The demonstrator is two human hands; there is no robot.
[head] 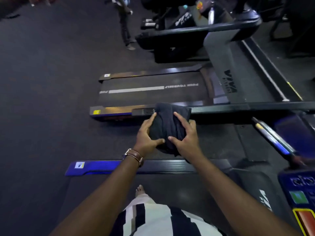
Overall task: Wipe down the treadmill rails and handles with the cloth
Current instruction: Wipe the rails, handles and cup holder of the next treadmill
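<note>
Your left hand (147, 135) and right hand (185, 136) both clutch the bunched dark cloth (167, 126), treadmill rail (221, 109) at twelve o'clock.

Person is wearing a brown leather-strap watch (134, 155) on left wrist, black-and-white striped shirt (158, 220), arms bare.

Both hands held a bunched dark cloth (167, 126) out in front of the person. L hand (146, 135) gripped its left side, thumb curled under; brown-strap watch (134, 155) on that wrist. R hand (185, 137) gripped the right side, fingers spread over the fabric. Cloth sat above the near side rail (238, 109) of the next treadmill (153, 89). Blue-ended rail (95, 167) lay nearer the person.
</note>
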